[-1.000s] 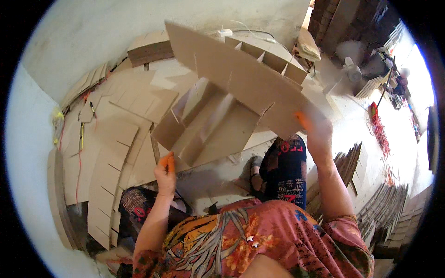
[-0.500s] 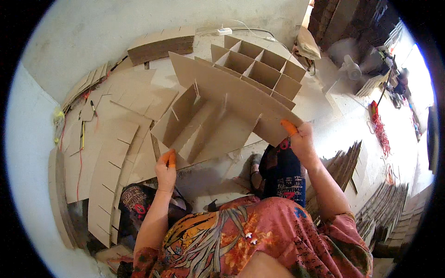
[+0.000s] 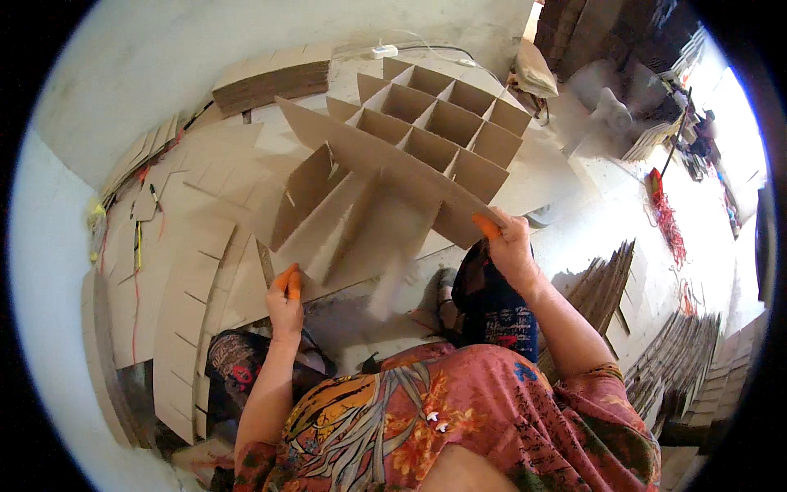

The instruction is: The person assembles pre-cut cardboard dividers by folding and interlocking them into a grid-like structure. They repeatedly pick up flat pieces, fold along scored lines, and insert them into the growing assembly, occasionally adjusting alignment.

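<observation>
A cardboard divider grid (image 3: 447, 123) of crossed, slotted strips is raised in front of me, tilted. One long strip (image 3: 369, 156) runs across its near side, and my right hand (image 3: 510, 250), with orange covers on the fingertips, is closed on the strip's right end. My left hand (image 3: 285, 303), also with orange-covered fingertips, pinches the near lower edge of the cardboard. Between my hands, the near cross strips (image 3: 307, 197) stand out from the long strip; some of their lower parts are smeared by motion.
Flat slotted cardboard strips (image 3: 193, 303) lie at my left, beside a marker pen (image 3: 154, 195). A cardboard stack (image 3: 275, 78) rests against the back wall. More strips (image 3: 590, 287) stand at right, near red twine (image 3: 668, 225). A fan (image 3: 611, 111) stands at the back right.
The grid has tilted, so more of its far cells show above the long strip. Both hands have shifted slightly left, keeping their grip; the near cross strips have blurred.
</observation>
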A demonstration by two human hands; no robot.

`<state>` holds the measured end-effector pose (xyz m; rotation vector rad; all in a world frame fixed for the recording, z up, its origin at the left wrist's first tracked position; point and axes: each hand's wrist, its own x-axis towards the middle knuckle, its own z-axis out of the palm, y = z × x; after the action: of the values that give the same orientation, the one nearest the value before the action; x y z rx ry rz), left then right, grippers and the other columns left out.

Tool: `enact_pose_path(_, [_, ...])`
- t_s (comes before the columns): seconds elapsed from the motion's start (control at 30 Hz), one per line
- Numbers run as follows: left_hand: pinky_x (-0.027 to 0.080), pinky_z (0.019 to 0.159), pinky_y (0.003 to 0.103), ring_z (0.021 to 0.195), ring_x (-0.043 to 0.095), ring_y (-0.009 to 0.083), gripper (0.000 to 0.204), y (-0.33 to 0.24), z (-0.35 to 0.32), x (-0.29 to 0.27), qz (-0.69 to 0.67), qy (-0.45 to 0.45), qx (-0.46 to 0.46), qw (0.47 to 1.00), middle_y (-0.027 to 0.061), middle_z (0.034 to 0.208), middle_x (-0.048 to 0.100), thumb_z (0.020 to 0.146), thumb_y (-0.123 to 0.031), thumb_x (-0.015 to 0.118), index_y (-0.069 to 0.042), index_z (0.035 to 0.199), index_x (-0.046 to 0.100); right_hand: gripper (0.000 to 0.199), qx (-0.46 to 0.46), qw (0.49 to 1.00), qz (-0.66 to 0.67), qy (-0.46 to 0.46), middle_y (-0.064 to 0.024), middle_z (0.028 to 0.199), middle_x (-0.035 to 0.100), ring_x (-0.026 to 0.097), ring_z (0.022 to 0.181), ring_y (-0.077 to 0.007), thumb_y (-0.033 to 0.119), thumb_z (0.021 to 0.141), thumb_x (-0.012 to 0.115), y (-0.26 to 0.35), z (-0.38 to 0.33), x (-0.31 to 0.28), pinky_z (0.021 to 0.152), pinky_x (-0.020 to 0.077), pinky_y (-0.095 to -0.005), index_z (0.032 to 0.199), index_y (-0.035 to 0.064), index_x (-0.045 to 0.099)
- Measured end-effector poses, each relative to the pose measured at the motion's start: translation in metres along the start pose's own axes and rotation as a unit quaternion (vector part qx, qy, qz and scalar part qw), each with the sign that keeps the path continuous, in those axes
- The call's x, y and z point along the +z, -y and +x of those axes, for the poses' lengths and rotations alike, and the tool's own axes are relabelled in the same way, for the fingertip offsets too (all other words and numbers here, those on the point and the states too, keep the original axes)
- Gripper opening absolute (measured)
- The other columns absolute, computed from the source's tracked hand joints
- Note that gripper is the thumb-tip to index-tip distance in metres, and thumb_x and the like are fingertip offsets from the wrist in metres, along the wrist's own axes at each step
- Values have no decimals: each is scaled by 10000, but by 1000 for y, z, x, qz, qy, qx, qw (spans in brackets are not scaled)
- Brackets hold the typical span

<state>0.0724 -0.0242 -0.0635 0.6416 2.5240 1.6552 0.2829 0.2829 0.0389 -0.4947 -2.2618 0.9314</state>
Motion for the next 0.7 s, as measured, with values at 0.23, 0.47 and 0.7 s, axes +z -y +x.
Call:
enact_pose_path(0.23, [437, 674, 261, 762, 545, 133, 217, -8, -14, 3, -66, 0, 104, 992, 80, 858, 607, 895, -136, 525, 22, 1013, 618, 481, -107, 992, -17, -69, -155, 914, 671, 664, 796, -230, 38, 793, 641, 43, 22, -18, 703, 499, -315, 1251, 67, 497])
enact_pose_path(0.47, [390, 536, 258, 578, 494, 174, 52, -34, -15, 16, 43, 1, 160, 986, 92, 703, 528, 807, 12, 592, 14, 791, 543, 493, -127, 985, -96, 69, -234, 968, 614, 622, 795, -380, -14, 803, 576, 27, 37, -35, 700, 505, -349, 1271, 117, 492])
enact_pose_path(0.7, [399, 530, 286, 549, 478, 244, 96, -33, -15, 18, 46, -33, 162, 985, 130, 683, 524, 805, -1, 603, 27, 750, 529, 477, -113, 984, -93, 98, -228, 915, 619, 617, 737, -378, -20, 815, 553, 24, 21, -30, 671, 502, -351, 1273, 94, 481])
